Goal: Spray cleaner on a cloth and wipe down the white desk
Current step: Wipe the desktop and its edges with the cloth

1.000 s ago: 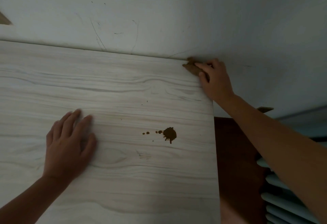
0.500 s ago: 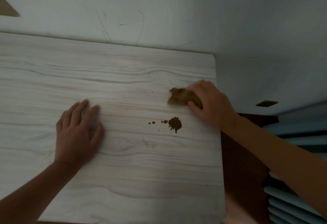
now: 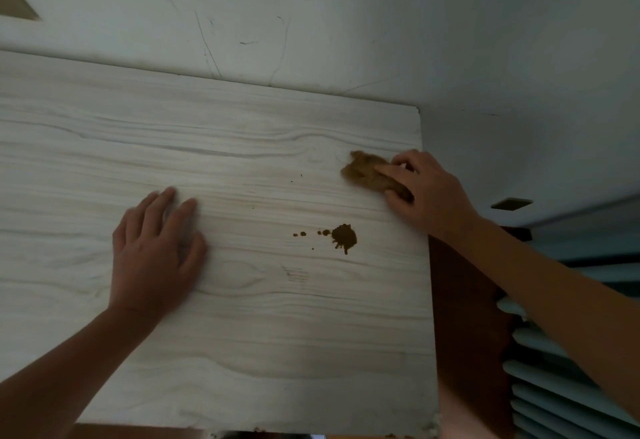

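The white wood-grain desk fills most of the view. A brown stain with small splashes to its left sits near the desk's right side. My right hand presses a crumpled brown cloth onto the desk close to the right edge, above the stain and apart from it. My left hand lies flat on the desk with fingers spread, left of the stain. No spray bottle is in view.
A scuffed white wall runs along the desk's back edge. Right of the desk are dark brown furniture and pale slats. The desk's front edge is at the bottom of the view.
My right hand has brought the cloth from the desk's back right corner down toward the stain, then slightly right. My left hand has stayed flat in place.
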Available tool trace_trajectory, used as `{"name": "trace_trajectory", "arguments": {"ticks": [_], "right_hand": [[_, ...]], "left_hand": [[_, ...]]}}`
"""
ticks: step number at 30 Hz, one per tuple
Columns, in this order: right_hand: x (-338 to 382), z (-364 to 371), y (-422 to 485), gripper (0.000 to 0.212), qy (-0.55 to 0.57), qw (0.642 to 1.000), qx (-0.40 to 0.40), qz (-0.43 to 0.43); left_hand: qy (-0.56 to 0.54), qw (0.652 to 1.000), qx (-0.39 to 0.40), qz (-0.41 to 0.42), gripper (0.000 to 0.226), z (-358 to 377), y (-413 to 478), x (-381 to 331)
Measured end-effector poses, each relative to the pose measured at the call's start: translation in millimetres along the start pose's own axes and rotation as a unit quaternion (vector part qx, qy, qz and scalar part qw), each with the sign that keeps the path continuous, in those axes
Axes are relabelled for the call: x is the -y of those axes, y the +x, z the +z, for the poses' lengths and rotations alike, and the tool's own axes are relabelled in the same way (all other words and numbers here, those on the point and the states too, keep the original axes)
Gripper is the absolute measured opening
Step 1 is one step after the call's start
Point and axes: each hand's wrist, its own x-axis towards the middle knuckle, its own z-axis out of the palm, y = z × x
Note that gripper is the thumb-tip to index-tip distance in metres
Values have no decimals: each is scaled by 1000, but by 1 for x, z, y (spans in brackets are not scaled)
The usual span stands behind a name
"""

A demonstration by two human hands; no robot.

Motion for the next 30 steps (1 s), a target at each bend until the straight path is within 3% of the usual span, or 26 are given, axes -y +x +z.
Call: {"name": "trace_trajectory", "arguments": {"ticks": [5, 7, 12, 18, 24, 28, 30], "right_hand": [[-4, 18, 52, 45, -7, 980, -58, 191], [12, 26, 62, 45, 3, 977, -63, 205], [70, 24, 18, 45, 63, 998, 0, 13], [97, 5, -62, 39, 110, 976, 76, -173], [48, 5, 27, 40, 53, 997, -54, -21], [30, 28, 105, 41, 31, 988, -56, 137], [44, 37, 123, 39, 20, 985, -49, 161]], "left_hand": [[1, 1000, -2, 2, 59, -1, -1, 0], [1, 1000, -3, 2, 59, 0, -1, 0], [-1, 1000, -2, 3, 59, -1, -1, 0], [-4, 1000, -6, 4, 59, 0, -1, 0], [-3, 1000, 6, 1, 59, -1, 0, -1], [5, 1000, 3, 4, 59, 1, -1, 1], [5, 1000, 4, 4, 59, 1, -1, 1]]}}
